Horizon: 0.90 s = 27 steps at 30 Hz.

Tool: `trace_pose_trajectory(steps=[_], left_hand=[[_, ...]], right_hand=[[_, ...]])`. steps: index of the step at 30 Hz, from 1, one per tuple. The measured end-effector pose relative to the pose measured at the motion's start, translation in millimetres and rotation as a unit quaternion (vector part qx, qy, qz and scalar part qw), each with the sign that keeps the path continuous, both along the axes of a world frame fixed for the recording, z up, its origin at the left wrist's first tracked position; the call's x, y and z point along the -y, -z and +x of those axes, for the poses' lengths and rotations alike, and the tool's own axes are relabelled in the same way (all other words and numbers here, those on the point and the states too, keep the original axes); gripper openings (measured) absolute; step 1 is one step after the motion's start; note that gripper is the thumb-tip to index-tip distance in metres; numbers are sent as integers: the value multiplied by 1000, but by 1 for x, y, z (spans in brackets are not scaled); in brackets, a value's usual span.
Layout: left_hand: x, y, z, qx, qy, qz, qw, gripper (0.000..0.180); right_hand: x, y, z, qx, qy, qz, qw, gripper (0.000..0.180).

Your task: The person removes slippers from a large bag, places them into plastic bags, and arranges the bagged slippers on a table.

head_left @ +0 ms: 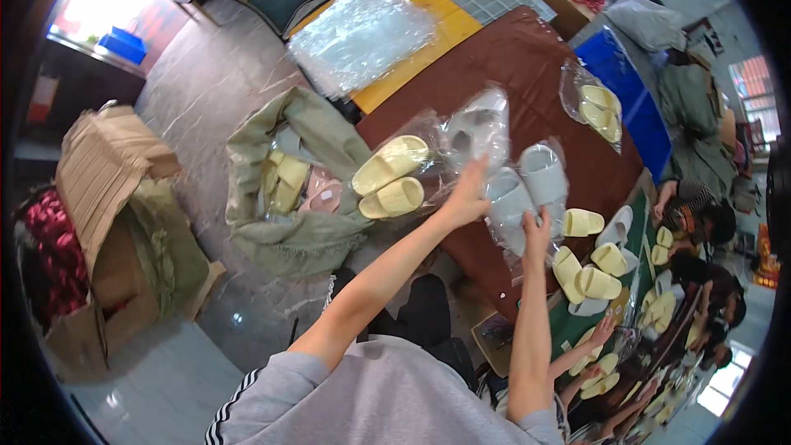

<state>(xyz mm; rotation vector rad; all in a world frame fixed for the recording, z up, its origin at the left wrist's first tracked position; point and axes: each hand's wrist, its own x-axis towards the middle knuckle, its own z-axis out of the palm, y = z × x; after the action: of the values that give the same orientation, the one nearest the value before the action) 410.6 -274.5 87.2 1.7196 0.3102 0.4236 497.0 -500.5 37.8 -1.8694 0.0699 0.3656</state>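
Observation:
A pair of grey slippers (527,189) in a clear plastic bag lies at the near edge of the brown-covered table. My right hand (536,235) pinches the near end of this bag, thumb and fingers closed. My left hand (468,198) is closed at the lower end of another bagged grey pair (478,132), just beyond; its grip is partly hidden. To the left of that hand, a bagged pair of yellow slippers (391,175) sits at the table edge, above an open green woven sack (247,173). Inside the sack are bagged yellow slippers (284,181) and pink slippers (322,190).
Clear plastic bags (362,37) are piled on a yellow board (449,21) at the far side. Another bagged yellow pair (601,107) lies far right. Loose slippers (597,280) crowd the right, where other people's hands (600,334) work. A cardboard box (111,231) stands left.

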Motion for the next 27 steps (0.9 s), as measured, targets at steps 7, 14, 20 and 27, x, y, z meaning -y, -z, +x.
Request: trace_pose_trajectory(steps=[7, 14, 20, 27], left_hand=[[-25, 74, -104, -212, -16, 28, 977, 45], [-154, 172, -302, -465, -128, 164, 861, 39], [-208, 213, -327, -525, -88, 279, 800, 56], [-242, 256, -347, -517, 89, 355, 774, 49]], right_hand=[[59, 44, 20, -106, -124, -18, 986, 60], [-90, 21, -86, -12, -315, -94, 944, 48], [-234, 59, -101, 246, -362, -325, 839, 97], [-346, 117, -96, 254, -657, -417, 574, 106]])
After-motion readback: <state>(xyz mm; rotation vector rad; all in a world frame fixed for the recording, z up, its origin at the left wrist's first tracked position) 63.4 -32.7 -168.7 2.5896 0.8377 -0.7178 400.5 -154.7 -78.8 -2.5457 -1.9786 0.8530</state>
